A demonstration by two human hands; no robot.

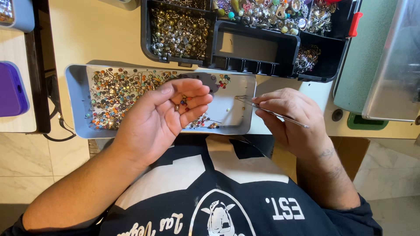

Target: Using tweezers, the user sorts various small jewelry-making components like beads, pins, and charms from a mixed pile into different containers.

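My left hand [168,111] is cupped palm-up over the grey tray [75,105], with a few small coloured beads [183,101] lying on its curled fingers. My right hand [288,116] pinches a thin metal pin or wire [271,112], whose looped tip points left toward the left hand's fingertips. The tray holds a dense spread of small mixed-colour beads [118,94] on its left half and sparse beads on the right.
A black compartment organiser [258,48] behind the tray holds silver and gold metal findings [179,30], with one compartment bare. A purple phone case [11,89] lies at the left. A metal sheet [393,65] and green surface sit at the right.
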